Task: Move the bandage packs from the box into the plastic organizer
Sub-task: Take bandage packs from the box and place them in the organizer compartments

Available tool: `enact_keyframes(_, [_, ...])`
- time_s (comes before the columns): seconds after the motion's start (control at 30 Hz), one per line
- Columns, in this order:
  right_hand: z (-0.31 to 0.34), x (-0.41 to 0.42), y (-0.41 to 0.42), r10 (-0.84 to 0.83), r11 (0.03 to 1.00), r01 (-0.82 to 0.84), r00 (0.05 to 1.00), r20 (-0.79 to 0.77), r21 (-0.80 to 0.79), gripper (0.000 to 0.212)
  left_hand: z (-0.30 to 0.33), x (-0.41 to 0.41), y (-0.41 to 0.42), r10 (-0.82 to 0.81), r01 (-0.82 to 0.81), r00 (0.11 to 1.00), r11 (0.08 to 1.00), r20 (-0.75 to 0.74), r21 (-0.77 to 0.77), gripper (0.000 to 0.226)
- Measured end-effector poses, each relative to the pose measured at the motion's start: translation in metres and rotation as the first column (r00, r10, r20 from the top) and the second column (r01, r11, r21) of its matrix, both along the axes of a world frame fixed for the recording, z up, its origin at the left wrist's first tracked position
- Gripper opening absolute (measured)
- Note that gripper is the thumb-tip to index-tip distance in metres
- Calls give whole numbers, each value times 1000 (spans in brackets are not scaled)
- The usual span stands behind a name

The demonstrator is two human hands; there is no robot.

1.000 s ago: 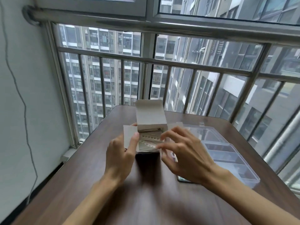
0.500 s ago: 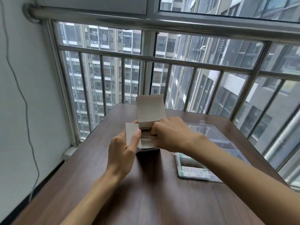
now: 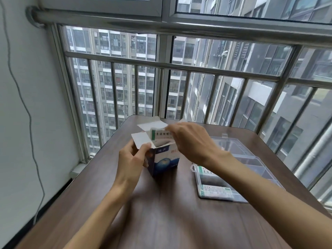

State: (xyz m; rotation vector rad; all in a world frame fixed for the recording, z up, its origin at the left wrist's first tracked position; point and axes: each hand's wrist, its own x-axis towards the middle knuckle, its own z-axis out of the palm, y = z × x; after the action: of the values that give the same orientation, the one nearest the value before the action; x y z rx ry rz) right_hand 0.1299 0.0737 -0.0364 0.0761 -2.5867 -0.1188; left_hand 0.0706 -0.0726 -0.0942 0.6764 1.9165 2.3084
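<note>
On the brown wooden bench stand one box and one plastic organizer, and two hands work at the box. I count three bandage packs that can be seen: one rising out of the box and two lying in the organizer.

The box is upright near the middle of the bench. It is blue and white, with a pale round picture on its front side and some characters near the top edge that are too blurred to read. Its white flaps are folded open. The left hand grips the left side of the box, the thumb and fingers curled round the corner under one flap.

The right hand is over the mouth of the box, and its fingers pinch the pack that stands half out of the opening. This pack is flat and white, with a green band along its left edge and a line of green characters on the front; I cannot read them clearly.

The organizer is clear, with its lid open toward the window, and lies on the right of the box, apart from it. It is divided into compartments. In the nearest compartment lies the second pack, white with a green stripe and small print too fine to read. The third pack lies in the compartment behind, partly hidden by the right forearm
</note>
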Motion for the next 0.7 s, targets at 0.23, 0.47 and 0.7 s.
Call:
enact_keyframes(0.23, [20,2,-6,-27,629,25,1000,10,-777,30,-1,-8,-2,66,-66,998,998,-7,-19,11])
enact_keyframes(0.47, [5,43,7,217,70,138,965,150,-988,29,-6,-17,-4,289,-300,954,938,-85,-172,76])
enact_keyframes(0.7, [-17,90,24,206,90,44,977,62,-995,9,25,13,2,42,-77,966,989,-256,-127,37])
